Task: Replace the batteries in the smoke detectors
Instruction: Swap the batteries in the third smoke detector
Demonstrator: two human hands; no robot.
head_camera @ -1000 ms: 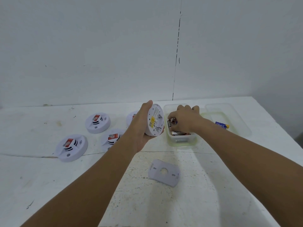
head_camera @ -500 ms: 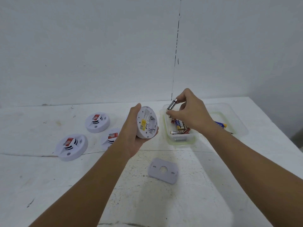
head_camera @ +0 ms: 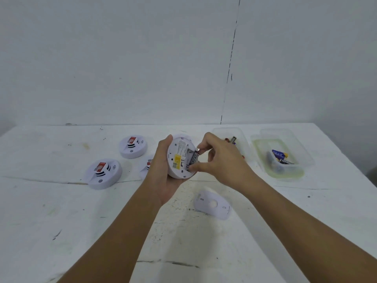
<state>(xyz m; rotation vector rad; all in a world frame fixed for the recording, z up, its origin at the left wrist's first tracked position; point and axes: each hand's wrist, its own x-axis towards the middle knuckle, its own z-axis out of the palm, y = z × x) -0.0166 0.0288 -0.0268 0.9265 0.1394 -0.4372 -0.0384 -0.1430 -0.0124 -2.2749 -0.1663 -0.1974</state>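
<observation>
My left hand (head_camera: 163,176) grips a white smoke detector (head_camera: 178,158) above the table, its back side with a yellow label turned toward me. My right hand (head_camera: 220,162) pinches a dark battery (head_camera: 194,158) between thumb and fingers and holds it against the detector's open battery bay. The detector's white back plate (head_camera: 212,205) lies on the table below my hands. A clear box of batteries (head_camera: 243,142) sits behind my right hand, mostly hidden by it.
Two smoke detectors (head_camera: 103,173) (head_camera: 133,146) lie face up at the left, and a third (head_camera: 147,165) is partly hidden behind my left wrist. A second clear tray (head_camera: 285,158) with a few batteries stands at the right. The table's right edge is close.
My right hand lifted a battery out of the box and brought it left to the detector's back. My left hand turned the detector's back toward me and drew it nearer.
</observation>
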